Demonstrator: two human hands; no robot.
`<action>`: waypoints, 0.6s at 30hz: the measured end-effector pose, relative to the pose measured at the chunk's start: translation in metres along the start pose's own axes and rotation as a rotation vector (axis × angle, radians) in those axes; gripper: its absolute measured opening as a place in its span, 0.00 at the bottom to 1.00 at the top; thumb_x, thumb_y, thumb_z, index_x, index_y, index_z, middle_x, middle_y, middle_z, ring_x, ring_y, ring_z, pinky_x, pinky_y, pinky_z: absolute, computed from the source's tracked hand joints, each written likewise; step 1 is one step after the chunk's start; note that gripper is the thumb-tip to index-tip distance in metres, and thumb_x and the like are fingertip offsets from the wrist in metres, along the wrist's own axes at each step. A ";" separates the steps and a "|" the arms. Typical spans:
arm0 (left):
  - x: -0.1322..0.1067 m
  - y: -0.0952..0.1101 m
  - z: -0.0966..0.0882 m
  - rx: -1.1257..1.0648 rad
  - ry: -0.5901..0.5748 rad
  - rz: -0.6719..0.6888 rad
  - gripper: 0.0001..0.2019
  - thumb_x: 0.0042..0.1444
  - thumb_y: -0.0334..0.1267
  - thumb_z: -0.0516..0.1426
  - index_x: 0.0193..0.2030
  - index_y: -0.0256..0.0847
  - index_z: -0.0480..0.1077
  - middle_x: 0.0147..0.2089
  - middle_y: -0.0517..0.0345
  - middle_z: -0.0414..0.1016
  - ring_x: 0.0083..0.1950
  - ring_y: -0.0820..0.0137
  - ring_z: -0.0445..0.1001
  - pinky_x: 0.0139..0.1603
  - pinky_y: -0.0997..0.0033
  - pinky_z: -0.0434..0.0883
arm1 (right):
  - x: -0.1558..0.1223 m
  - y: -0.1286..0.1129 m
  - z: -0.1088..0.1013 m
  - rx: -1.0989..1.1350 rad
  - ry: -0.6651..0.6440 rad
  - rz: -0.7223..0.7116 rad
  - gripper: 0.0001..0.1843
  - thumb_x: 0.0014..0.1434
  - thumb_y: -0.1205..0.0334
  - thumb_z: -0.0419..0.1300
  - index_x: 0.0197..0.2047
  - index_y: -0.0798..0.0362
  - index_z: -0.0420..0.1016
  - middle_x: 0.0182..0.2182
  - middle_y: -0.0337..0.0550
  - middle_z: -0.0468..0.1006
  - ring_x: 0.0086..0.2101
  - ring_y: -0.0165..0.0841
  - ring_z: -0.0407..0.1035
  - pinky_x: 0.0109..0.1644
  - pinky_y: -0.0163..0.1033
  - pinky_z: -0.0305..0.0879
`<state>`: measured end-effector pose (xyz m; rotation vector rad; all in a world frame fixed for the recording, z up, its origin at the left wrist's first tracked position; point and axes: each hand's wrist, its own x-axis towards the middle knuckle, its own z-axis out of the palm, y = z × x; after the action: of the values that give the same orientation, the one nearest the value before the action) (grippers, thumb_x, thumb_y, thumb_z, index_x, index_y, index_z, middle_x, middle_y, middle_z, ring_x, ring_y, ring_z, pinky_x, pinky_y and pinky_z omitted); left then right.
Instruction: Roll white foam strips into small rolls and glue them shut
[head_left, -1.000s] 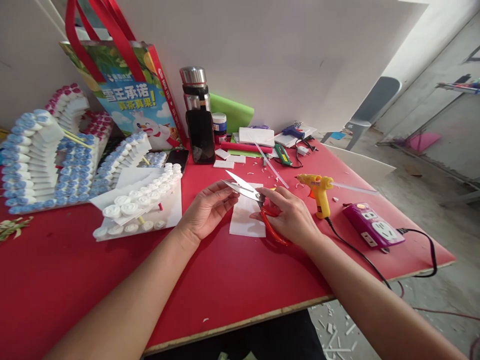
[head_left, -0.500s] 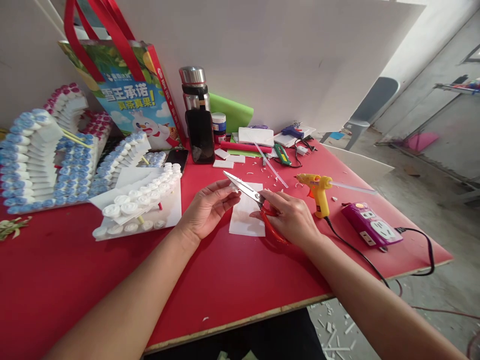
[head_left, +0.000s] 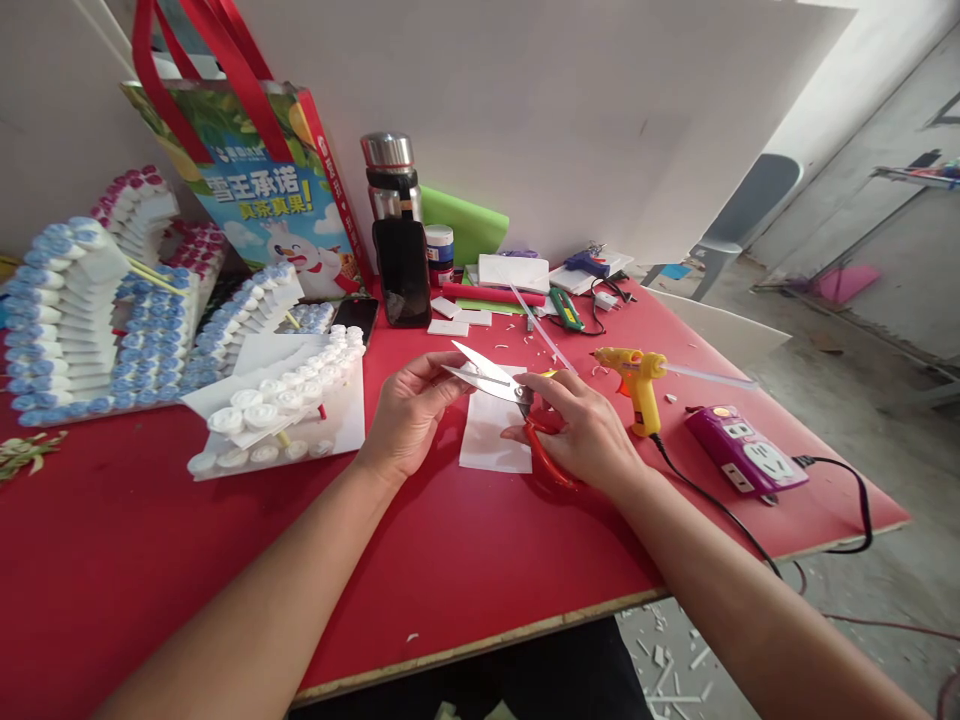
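Note:
My right hand (head_left: 581,425) grips a pair of scissors (head_left: 491,382) by its orange-red handles, with the blades spread apart and pointing left. Close to the blade tips is my left hand (head_left: 409,410), its thumb and fingertips pinched together. The small white piece in that pinch is mostly hidden behind the fingers and blades. Below the blades, a white sheet (head_left: 495,440) lies flat on the red table (head_left: 450,560). To the left stands a white board model with rows of white rolled rosettes (head_left: 259,415).
A yellow glue gun (head_left: 634,380) stands at the right, its cord running past a purple power strip (head_left: 746,450). Behind are a phone (head_left: 401,270) leaning on a metal flask (head_left: 386,170), a green cutter (head_left: 566,310) and a printed bag (head_left: 262,190). Blue-and-white rosette models (head_left: 64,320) fill the left.
The scissor blades have gone from nearly closed to spread apart. My left fingers have shifted slightly left and curled, and the white piece between them is now harder to see.

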<state>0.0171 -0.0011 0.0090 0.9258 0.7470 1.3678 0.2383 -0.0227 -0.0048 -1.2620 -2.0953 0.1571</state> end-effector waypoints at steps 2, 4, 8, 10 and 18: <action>0.000 -0.001 -0.001 -0.002 -0.002 0.000 0.12 0.45 0.31 0.70 0.39 0.38 0.80 0.40 0.54 0.82 0.43 0.68 0.79 0.53 0.66 0.73 | 0.000 0.001 0.001 -0.011 0.011 -0.014 0.30 0.58 0.40 0.64 0.57 0.49 0.74 0.38 0.47 0.74 0.35 0.37 0.70 0.39 0.41 0.67; 0.000 -0.002 -0.002 0.007 -0.005 -0.005 0.12 0.45 0.31 0.70 0.39 0.38 0.80 0.39 0.54 0.82 0.43 0.67 0.79 0.54 0.66 0.73 | 0.000 0.002 0.002 -0.018 0.017 -0.017 0.29 0.59 0.40 0.64 0.57 0.49 0.74 0.38 0.48 0.74 0.35 0.37 0.70 0.39 0.41 0.67; 0.000 -0.002 -0.002 0.012 -0.015 -0.013 0.12 0.47 0.31 0.70 0.39 0.39 0.80 0.39 0.55 0.82 0.44 0.68 0.79 0.54 0.66 0.73 | 0.000 0.001 0.001 -0.030 0.017 -0.021 0.29 0.59 0.40 0.64 0.57 0.50 0.75 0.38 0.48 0.75 0.35 0.37 0.70 0.38 0.40 0.66; -0.001 -0.001 -0.001 0.015 -0.013 -0.013 0.11 0.47 0.31 0.69 0.39 0.39 0.80 0.39 0.55 0.82 0.43 0.68 0.79 0.53 0.67 0.73 | -0.001 0.001 0.001 -0.041 0.020 -0.017 0.29 0.59 0.40 0.64 0.57 0.50 0.75 0.37 0.47 0.75 0.33 0.36 0.70 0.37 0.39 0.65; -0.001 0.001 0.001 0.022 0.013 -0.026 0.10 0.45 0.32 0.71 0.37 0.38 0.80 0.37 0.57 0.81 0.40 0.70 0.78 0.50 0.68 0.73 | -0.002 0.000 0.001 -0.068 0.018 -0.009 0.29 0.61 0.38 0.61 0.55 0.50 0.77 0.32 0.44 0.74 0.28 0.32 0.66 0.33 0.37 0.60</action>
<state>0.0176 -0.0026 0.0106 0.9223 0.7826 1.3458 0.2376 -0.0241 -0.0067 -1.2889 -2.1069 0.0708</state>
